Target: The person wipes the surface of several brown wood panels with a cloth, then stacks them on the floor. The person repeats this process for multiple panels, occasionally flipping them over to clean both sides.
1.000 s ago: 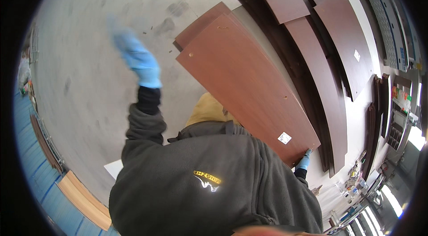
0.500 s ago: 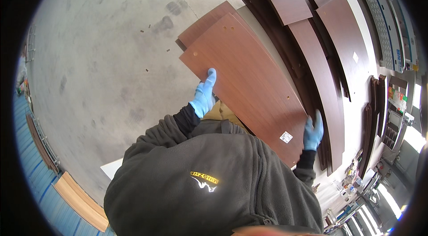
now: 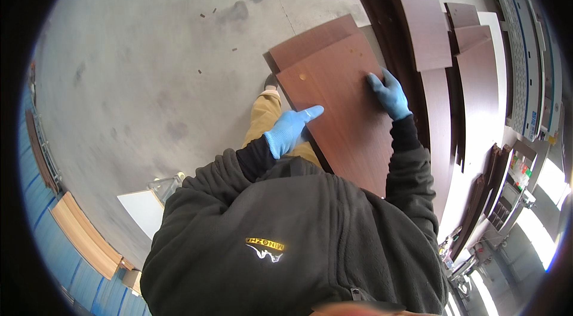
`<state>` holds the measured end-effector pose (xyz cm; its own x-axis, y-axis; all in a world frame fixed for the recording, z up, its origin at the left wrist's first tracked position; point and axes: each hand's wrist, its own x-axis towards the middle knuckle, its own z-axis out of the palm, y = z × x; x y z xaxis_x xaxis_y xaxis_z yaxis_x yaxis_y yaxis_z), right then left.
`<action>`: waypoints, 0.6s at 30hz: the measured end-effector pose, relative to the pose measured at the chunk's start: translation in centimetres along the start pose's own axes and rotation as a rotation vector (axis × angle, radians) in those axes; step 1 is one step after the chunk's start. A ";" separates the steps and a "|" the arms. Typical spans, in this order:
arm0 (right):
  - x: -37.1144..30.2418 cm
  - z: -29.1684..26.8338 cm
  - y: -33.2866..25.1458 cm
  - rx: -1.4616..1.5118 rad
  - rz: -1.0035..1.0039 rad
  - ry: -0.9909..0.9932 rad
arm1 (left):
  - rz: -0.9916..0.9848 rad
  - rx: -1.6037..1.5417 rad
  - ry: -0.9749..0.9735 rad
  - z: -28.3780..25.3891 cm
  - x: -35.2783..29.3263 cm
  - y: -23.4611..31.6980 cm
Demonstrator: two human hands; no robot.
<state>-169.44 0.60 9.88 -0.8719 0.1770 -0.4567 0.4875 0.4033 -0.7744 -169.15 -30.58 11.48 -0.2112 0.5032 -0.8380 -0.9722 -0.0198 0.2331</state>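
Note:
A reddish-brown wooden panel (image 3: 346, 131) with small round holes near its far end extends away in front of my body. My blue-gloved left hand (image 3: 289, 130) is closed round its left edge, thumb on the top face and fingers hidden beneath. On the opposite edge, nearer the far end, my right hand (image 3: 391, 96), also in a blue glove, grips with its thumb on top. Another brown panel (image 3: 316, 41) sticks out from under the far end of this one. The near end of the held panel is hidden by my jacket and right arm.
Stacks of dark brown panels (image 3: 422, 23) stand along the right. Small brown bits (image 3: 234, 50) lie on the grey concrete floor (image 3: 149, 77). A white board (image 3: 142, 211) is at the lower left, with light wood boards (image 3: 86, 235) beyond it.
My right hand has come from beside the panel's near right end to its right edge farther out and closed there. My left hand keeps its edge hold. The whole view has shifted.

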 end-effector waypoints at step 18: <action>3.6 1.5 -3.5 -0.145 0.266 0.085 | -0.446 -0.128 -0.132 -3.8 2.8 7.1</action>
<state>-174.17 -1.54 10.26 -0.7183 0.3660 -0.5918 0.6927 0.4557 -0.5590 -176.99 -32.57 8.89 0.2357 0.5916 -0.7710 -0.9714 0.1212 -0.2041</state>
